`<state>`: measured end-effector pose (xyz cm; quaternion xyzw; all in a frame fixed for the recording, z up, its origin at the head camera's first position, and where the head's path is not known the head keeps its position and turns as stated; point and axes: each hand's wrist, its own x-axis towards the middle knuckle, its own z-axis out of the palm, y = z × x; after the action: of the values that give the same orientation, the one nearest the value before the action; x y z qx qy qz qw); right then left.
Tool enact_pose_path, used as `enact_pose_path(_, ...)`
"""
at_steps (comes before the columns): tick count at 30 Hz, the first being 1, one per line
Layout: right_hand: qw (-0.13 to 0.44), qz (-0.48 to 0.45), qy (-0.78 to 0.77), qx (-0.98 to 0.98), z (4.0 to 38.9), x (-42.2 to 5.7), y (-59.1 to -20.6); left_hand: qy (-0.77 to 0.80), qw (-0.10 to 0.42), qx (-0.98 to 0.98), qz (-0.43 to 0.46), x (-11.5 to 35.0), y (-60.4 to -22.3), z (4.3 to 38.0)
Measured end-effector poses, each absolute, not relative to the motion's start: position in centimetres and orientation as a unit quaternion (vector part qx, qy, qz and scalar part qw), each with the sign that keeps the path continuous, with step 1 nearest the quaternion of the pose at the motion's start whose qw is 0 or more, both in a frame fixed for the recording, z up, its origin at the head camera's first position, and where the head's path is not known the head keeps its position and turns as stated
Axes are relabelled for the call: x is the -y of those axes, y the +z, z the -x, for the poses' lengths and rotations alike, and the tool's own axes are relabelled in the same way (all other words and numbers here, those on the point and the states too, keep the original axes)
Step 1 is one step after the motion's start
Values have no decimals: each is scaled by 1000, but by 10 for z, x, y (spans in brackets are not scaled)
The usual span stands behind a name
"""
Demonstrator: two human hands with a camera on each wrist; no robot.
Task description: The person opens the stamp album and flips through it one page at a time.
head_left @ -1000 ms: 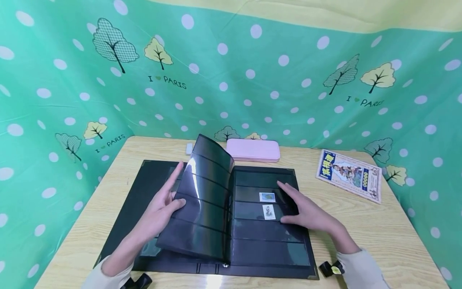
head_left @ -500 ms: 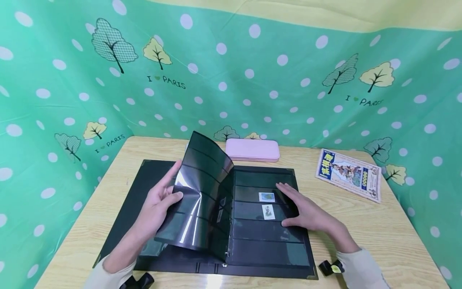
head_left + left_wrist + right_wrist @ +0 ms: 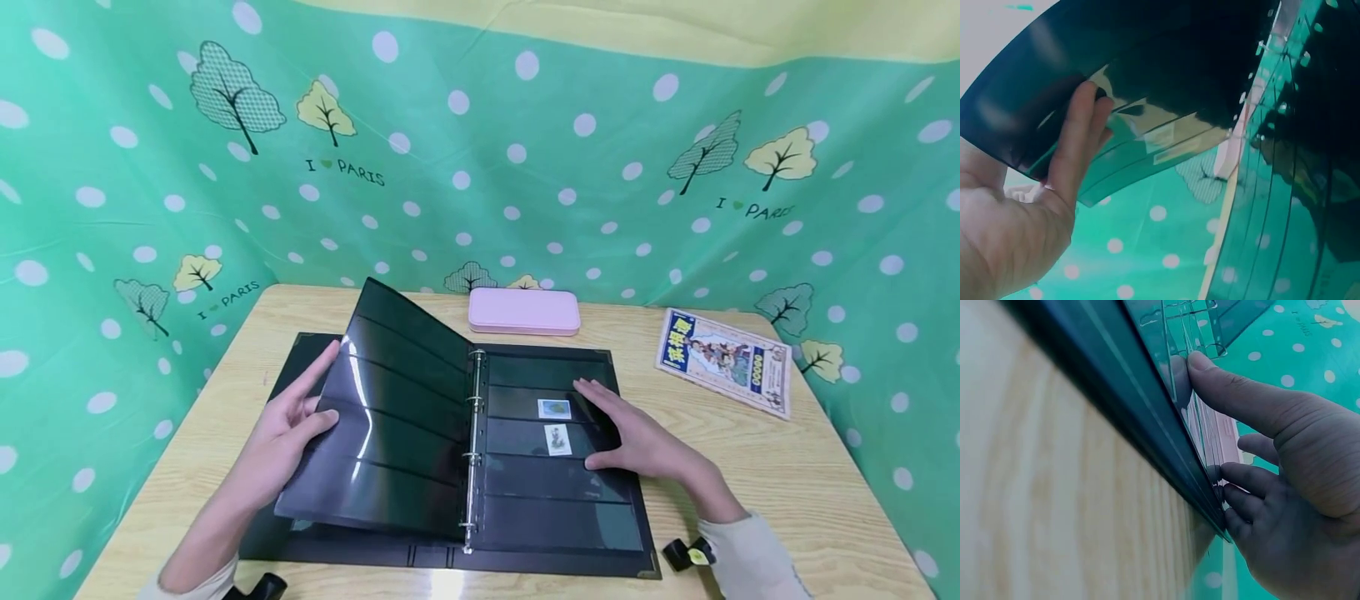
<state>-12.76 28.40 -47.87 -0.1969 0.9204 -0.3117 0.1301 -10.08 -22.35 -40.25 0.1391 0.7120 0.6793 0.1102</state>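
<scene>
A black ring-bound stamp album (image 3: 566,525) lies spread on the table. My left hand (image 3: 281,437) pinches the outer edge of a glossy black album page (image 3: 397,425), thumb on its face and fingers behind; the page stands tilted up over the left cover. In the left wrist view the fingers (image 3: 1075,137) lie along the bending sheet. My right hand (image 3: 641,433) rests on the right-hand page with thumb and fingers spread, as the right wrist view also shows at the hand (image 3: 1297,462). Beside it, a blue stamp (image 3: 554,409) and a pale stamp (image 3: 558,440) sit in the page's strips.
A pink case (image 3: 523,311) stands behind the album at the table's back edge. To the right lies a colourful printed booklet (image 3: 724,362). Metal binder rings (image 3: 473,454) run down the spine. A green dotted curtain (image 3: 480,167) surrounds the table (image 3: 750,483).
My left hand has moved left, drawing the page away from the right side. The binder rings along the spine now show. My right hand has stayed in place.
</scene>
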Motion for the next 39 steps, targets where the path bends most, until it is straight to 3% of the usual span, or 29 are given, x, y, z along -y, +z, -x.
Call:
enact_pose_path(3, 129, 198, -312, -920, 128, -284, -479, 683, 123, -707, -135, 231, -405, 99)
enact_pose_path(9, 133, 196, -309, -921, 129, -284, -481, 639, 99, -753, -121, 239, -418, 98)
enact_pose_path(20, 131, 193, -304, -924, 129, -285, -481, 619, 149, -771, -32, 246, -439, 104)
enact_pose_path(32, 123, 195, -295, -927, 129, -287, -482, 510, 165, -844, 26, 245, -463, 111)
enact_pose_path(39, 123, 199, -291, -928, 130, -288, -482, 395, 98, -914, -6, 233, -474, 107)
